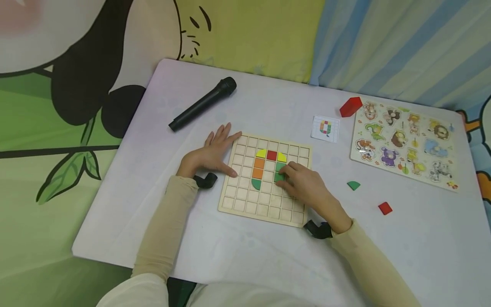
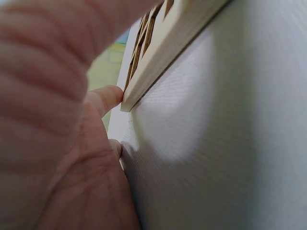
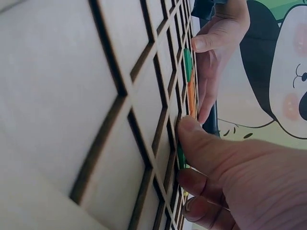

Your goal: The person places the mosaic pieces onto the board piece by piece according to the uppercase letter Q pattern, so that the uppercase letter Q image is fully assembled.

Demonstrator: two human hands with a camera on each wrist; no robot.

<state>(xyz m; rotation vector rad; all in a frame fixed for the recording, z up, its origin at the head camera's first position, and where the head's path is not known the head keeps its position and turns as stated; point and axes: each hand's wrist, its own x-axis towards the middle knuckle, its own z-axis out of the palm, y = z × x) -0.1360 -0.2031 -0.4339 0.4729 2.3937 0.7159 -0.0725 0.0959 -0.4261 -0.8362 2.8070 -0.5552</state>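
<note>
A wooden grid board [image 1: 241, 204] lies on the table, with coloured tiles set in its cells. My left hand [image 1: 215, 153] is spread at the board's left edge, its thumb over the grid; in the left wrist view, a fingertip meets the board's corner. My right hand [image 1: 307, 183] reaches over the right half, thumb and fingertips pinching a green tile [image 1: 278, 177] at its cell. In the right wrist view this green tile [image 3: 181, 155] shows between thumb and finger. Yellow corner tiles [image 1: 261, 153], a red tile [image 1: 271, 155], orange tiles [image 1: 258, 173] and a green quarter-round tile [image 1: 256, 184] sit nearby.
Right of the board lie a loose green quarter-round tile [image 1: 353, 185] and a red square tile [image 1: 385, 208]. Behind are a pattern card [image 1: 325, 128], a red block [image 1: 350, 106] and an animal puzzle board [image 1: 406, 147]. A black microphone [image 1: 201, 104] lies at the back left.
</note>
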